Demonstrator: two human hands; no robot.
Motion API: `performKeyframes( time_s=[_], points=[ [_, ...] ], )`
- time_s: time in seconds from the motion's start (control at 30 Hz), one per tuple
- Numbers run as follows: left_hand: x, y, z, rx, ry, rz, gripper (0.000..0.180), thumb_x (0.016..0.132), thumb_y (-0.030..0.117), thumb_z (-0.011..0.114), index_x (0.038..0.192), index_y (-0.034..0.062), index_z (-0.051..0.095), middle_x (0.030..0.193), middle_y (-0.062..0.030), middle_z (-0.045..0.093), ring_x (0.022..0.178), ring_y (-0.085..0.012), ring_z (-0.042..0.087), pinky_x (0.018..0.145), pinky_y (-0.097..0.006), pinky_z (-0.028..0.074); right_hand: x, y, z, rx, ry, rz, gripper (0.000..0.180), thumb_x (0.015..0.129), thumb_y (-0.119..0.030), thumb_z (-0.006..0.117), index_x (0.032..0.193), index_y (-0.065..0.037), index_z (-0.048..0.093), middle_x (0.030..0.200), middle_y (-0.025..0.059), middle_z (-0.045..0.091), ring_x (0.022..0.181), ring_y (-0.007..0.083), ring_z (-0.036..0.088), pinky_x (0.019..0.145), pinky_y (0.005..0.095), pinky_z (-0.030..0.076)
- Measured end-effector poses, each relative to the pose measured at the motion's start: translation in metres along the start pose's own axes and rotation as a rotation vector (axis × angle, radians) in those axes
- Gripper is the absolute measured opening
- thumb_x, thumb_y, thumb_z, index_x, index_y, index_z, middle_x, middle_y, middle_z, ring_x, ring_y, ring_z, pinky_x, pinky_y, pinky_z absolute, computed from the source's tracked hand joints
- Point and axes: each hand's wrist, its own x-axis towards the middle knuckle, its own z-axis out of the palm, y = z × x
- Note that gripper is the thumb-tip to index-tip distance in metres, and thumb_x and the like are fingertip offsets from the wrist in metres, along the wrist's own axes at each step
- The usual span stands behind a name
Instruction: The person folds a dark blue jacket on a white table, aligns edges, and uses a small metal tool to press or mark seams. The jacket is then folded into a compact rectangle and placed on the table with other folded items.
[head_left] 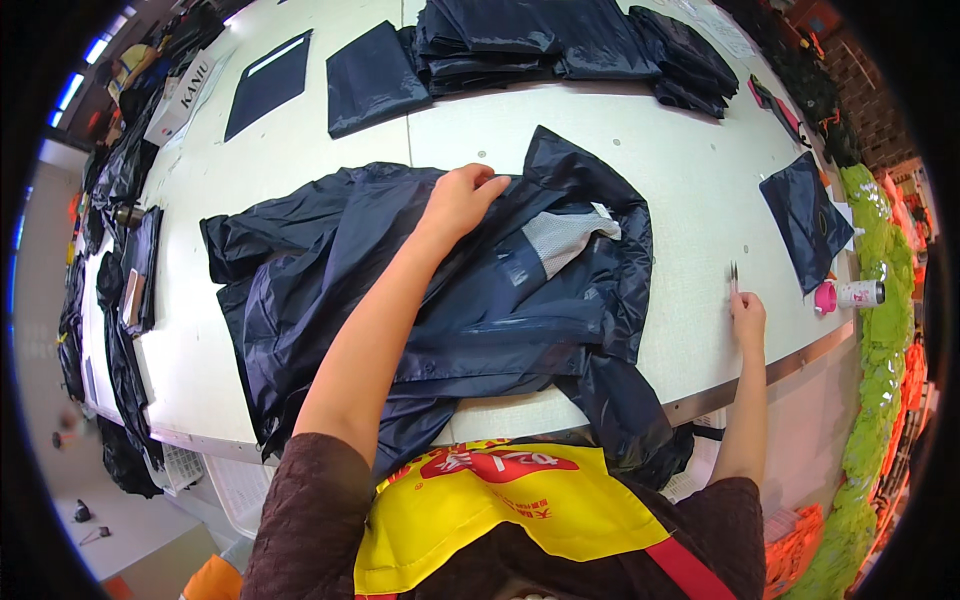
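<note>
a yellow apron (590,510) is closest, on the person's front. just past it, a dark shiny jacket (460,290) lies spread on the white table (690,190), and a loose part of it hangs over the near edge. its long way runs from left to right. the right hand (747,318) is out to the right of the jacket, with bare table in between, so from this hand the jacket is all to the left. this hand is closed around a small pointed tool (734,276), maybe snips, and the tip points away from the person, not at the jacket. a white bottle (858,293) is farther right. a grey mesh patch (565,243) shows on the jacket's right half. the left hand (460,203) is the nearer one: it rests on the jacket's far side, near the middle. i cannot tell if its fingers pinch the cloth. way past it are piles of folded dark cloth (540,25)
</note>
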Motion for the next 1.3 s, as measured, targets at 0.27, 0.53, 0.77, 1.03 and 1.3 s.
performKeyframes(
  time_s=[0.27,0.53,0.77,1.03,1.3],
  points=[
    [0.031,0.002,0.028,0.064,-0.076,-0.061,0.029,0.083,0.027,0.061,0.092,0.0001,0.066,0.081,-0.0175,0.066,0.077,-0.0285,0.065,0.072,-0.035,0.048,-0.057,-0.136,0.023,1.418,-0.726,0.157,0.042,0.097,-0.038,0.04,0.114,-0.001,0.051,0.066,-0.0039,0.045,0.049,0.0035,0.036,0.042,0.0163,0.027],
    [0.029,-0.013,0.041,-0.074,0.028,0.026,0.026,0.088,0.023,0.058,0.086,-0.0023,0.062,0.068,-0.0045,0.059,0.063,-0.0111,0.052,0.06,-0.027,0.043,-0.066,-0.279,0.088,1.465,-1.206,0.228,0.034,0.098,-0.035,0.04,0.092,-0.004,0.052,0.063,-0.0025,0.043,0.046,0.0033,0.033,0.038,0.0151,0.025],
    [0.028,-0.003,0.044,-0.128,0.059,0.004,0.028,0.086,0.026,0.057,0.087,-0.002,0.061,0.074,-0.0174,0.063,0.07,-0.0282,0.062,0.066,-0.036,0.047,-0.059,-0.321,0.123,1.382,-1.189,0.305,0.034,0.096,-0.036,0.044,0.091,-0.004,0.053,0.059,-0.0041,0.042,0.042,0.0018,0.031,0.035,0.0152,0.024],
    [0.02,0.0,0.047,-0.082,0.048,0.008,0.028,0.087,0.026,0.056,0.087,-0.0018,0.06,0.078,-0.0197,0.063,0.076,-0.0326,0.063,0.069,-0.037,0.047,-0.051,-0.332,0.135,1.391,-1.014,0.267,0.029,0.096,-0.034,0.045,0.087,-0.007,0.051,0.056,-0.0062,0.037,0.04,0.0015,0.028,0.034,0.0159,0.021],
    [-0.098,-0.007,-0.073,0.05,0.143,-0.008,0.029,0.094,0.023,0.044,0.081,-0.0003,0.052,0.071,-0.0126,0.053,0.069,-0.0215,0.053,0.063,-0.033,0.042,0.022,-0.175,0.09,0.499,0.175,-0.217,0.034,0.095,-0.038,0.044,0.095,-0.006,0.056,0.07,0.0035,0.051,0.061,0.0163,0.05,0.057,0.0321,0.043]
  ],
)
